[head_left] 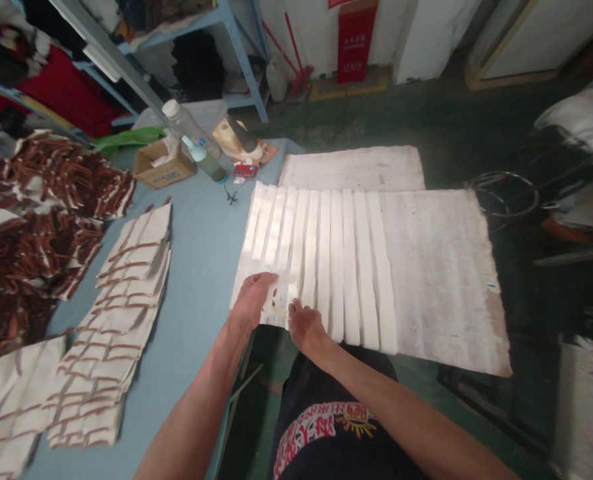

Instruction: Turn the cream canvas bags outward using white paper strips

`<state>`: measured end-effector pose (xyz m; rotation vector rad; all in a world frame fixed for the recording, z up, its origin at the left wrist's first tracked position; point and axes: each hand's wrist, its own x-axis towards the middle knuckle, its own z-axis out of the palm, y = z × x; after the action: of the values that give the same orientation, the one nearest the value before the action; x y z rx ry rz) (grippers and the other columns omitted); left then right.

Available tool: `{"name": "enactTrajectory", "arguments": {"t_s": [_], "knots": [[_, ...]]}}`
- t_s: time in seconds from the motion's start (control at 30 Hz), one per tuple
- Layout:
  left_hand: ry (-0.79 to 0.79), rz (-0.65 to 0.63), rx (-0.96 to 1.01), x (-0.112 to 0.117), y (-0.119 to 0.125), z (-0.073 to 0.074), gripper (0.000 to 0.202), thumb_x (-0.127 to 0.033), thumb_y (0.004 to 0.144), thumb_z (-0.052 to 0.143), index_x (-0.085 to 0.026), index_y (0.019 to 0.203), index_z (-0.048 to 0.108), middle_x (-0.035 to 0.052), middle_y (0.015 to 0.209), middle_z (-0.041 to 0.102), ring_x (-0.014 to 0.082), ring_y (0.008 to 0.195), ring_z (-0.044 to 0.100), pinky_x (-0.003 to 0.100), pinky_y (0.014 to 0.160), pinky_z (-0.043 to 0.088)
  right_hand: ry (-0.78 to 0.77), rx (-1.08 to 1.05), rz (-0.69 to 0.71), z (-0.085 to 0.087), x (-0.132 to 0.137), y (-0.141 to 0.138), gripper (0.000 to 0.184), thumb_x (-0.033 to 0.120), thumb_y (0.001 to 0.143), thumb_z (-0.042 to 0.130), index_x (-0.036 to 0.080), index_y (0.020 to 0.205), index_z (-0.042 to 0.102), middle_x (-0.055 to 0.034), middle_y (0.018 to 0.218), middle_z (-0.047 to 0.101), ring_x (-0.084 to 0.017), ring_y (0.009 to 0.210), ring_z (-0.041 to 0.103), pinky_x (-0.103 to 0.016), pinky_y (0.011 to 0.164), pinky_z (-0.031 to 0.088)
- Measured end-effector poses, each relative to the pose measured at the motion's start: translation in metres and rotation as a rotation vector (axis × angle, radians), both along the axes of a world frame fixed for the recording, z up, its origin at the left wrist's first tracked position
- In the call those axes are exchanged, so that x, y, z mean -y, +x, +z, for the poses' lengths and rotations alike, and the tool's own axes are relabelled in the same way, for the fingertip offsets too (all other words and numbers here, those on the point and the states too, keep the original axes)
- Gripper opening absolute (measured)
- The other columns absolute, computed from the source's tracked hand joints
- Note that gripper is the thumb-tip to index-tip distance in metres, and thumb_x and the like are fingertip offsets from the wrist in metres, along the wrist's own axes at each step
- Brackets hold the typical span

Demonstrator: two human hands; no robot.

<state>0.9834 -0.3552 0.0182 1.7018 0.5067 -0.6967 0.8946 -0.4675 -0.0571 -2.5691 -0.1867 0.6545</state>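
A large white board (pixel 436 267) juts off the right edge of the blue table (pixel 196 267). Several white strips (pixel 321 260) lie side by side on its left half. My left hand (pixel 254 300) rests at the board's near left corner, fingers curled onto the near ends of the leftmost strips. My right hand (pixel 304 327) sits just beside it at the near edge, fingers bent and pinching a strip's near end. A second white board (pixel 351 168) lies behind the first.
Stacks of white cloth pieces with brown trim (pixel 121 300) cover the table's left side, with brown-edged heaps (pixel 41 220) beyond. A cardboard box (pixel 164 163), plastic bottle (pixel 194 137) and small clutter stand at the far end. Shelving rises behind; green floor lies right.
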Motion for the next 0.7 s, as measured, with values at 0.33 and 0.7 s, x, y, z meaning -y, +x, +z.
{"name": "enactTrajectory", "arguments": {"t_s": [0.33, 0.7], "knots": [[0.003, 0.006, 0.107, 0.041, 0.071, 0.046, 0.026, -0.036, 0.100, 0.065, -0.013, 0.112, 0.067, 0.0051, 0.102, 0.070, 0.0166, 0.082, 0.069, 0.031, 0.070, 0.061, -0.072, 0.009, 0.129, -0.006, -0.006, 0.014, 0.033, 0.032, 0.101, 0.066, 0.014, 0.129, 0.064, -0.0116, 0.127, 0.066, -0.025, 0.108, 0.068, -0.044, 0.090, 0.060], [-0.078, 0.013, 0.207, 0.113, 0.164, 0.107, 0.033, -0.036, 0.099, 0.066, -0.015, 0.125, 0.064, 0.0096, 0.120, 0.068, 0.0218, 0.098, 0.070, 0.040, 0.083, 0.062, -0.051, -0.066, 0.107, -0.006, -0.012, 0.027, 0.034, 0.034, 0.101, 0.067, 0.016, 0.129, 0.064, -0.0109, 0.129, 0.066, -0.025, 0.110, 0.068, -0.046, 0.092, 0.060]]}}
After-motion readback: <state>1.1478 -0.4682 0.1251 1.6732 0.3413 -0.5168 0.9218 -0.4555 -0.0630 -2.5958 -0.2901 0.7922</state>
